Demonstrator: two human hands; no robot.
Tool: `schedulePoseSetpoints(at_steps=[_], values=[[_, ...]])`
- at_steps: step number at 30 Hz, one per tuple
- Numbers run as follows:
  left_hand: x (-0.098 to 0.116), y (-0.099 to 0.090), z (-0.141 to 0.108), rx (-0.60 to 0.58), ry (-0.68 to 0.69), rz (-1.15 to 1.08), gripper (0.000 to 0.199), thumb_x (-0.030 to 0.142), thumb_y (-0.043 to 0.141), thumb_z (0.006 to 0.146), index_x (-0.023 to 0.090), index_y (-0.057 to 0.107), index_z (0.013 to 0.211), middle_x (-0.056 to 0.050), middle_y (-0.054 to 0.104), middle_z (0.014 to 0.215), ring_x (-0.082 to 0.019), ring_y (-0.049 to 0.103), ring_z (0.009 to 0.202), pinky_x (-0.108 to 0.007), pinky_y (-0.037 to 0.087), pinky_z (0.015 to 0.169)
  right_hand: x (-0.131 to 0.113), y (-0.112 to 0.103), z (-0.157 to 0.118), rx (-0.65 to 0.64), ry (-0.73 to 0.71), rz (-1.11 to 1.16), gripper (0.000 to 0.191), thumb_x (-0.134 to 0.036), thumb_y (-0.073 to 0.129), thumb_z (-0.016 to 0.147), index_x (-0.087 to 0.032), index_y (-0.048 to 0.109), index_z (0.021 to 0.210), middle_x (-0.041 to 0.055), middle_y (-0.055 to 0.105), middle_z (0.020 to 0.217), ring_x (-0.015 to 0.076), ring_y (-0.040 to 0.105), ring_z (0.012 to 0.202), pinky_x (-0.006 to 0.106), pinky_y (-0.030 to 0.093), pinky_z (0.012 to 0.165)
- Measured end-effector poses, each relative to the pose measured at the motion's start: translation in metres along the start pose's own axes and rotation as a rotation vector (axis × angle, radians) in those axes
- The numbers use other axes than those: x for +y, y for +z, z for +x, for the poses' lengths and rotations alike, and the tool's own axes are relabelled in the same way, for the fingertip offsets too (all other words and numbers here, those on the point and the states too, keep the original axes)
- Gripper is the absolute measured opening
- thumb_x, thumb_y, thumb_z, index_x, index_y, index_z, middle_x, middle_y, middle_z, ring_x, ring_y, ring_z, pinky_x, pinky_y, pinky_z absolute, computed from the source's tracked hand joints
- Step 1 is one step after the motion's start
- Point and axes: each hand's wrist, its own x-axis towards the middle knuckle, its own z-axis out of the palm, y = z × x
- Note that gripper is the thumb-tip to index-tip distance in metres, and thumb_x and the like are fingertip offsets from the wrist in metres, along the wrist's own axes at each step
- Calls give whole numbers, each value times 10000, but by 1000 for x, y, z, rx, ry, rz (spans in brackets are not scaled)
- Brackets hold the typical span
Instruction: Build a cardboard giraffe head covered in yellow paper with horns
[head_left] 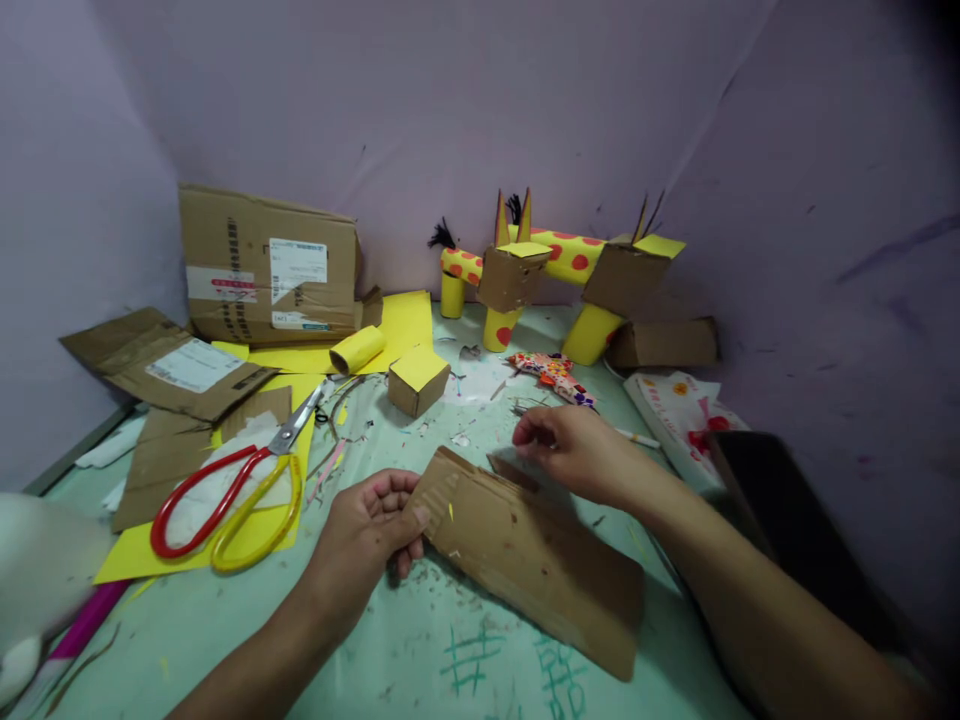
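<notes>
The left hand (pixel 375 525) pinches a brown oblong cardboard piece (pixel 540 555), its long axis slanting far-left to near-right; whether the curled right hand (pixel 574 450) holds anything, I cannot tell.

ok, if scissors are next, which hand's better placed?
Left, probably: the left hand is nearer the red-and-yellow scissors, on its own side, though it would have to release the cardboard first. The right hand is farther off.
</notes>
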Motion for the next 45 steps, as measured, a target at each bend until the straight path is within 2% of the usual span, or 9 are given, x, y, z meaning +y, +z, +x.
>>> schedulePoseSetpoints(at_steps=[3,6,8,11,14,19,23,28,45], values=[[3,2,-1,1,8,16,315,278,705,619,130,568,861,40,560,455,-64,436,351,-160,331,333,-19,15,-7,136,-72,320,268,-227,593,742,-190,570,1006,71,650,1009,186,595,901,298,445,779],[7,7,-5,4,34,31,301,283,696,611,135,562,836,47,553,456,-65,440,347,-168,345,338,-33,31,-13,-67,26,589,595,-218,704,626,-189,471,1172,83,631,1052,193,607,897,304,473,762],[9,11,-7,8,56,41,296,279,696,597,135,561,818,53,547,463,-66,444,349,-170,353,333,-37,39,-13,-159,115,670,537,-176,694,608,-181,514,1114,51,662,898,176,617,759,290,477,671],[11,14,-9,-16,64,37,321,267,706,593,121,573,847,49,555,477,-66,451,358,-169,363,335,-35,43,-10,-208,229,845,259,-172,665,615,-161,601,865,8,657,703,132,588,587,257,458,583],[11,11,-8,-90,44,-80,379,317,703,637,108,580,928,26,584,505,-77,485,389,-174,388,359,-28,40,-6,-202,331,969,239,-199,716,554,-162,609,764,0,663,648,124,583,534,254,460,556],[10,5,-2,-149,-69,-291,341,371,671,676,93,614,866,-50,648,664,-113,569,461,-207,443,380,-20,37,-3,-161,393,1000,291,-203,739,503,-173,607,760,4,673,639,143,596,528,266,468,539],[8,7,-2,-173,-79,-212,298,382,668,680,101,612,762,-39,634,555,-117,568,426,-204,441,377,-25,39,-5,-169,371,954,254,-187,727,496,-183,596,712,-5,662,622,140,589,526,260,462,535],[6,11,-5,-135,-28,-74,273,304,714,602,121,581,754,-3,608,438,-101,514,336,-198,409,354,-33,39,-7,-148,364,860,211,-165,709,501,-176,589,674,-17,643,594,117,558,503,230,431,500],[6,10,-3,-144,-29,-33,218,205,637,605,127,557,792,5,626,465,-102,519,361,-203,401,378,-33,41,-7,-132,329,802,199,-193,710,539,-177,586,693,-14,644,627,113,556,514,218,431,508]])
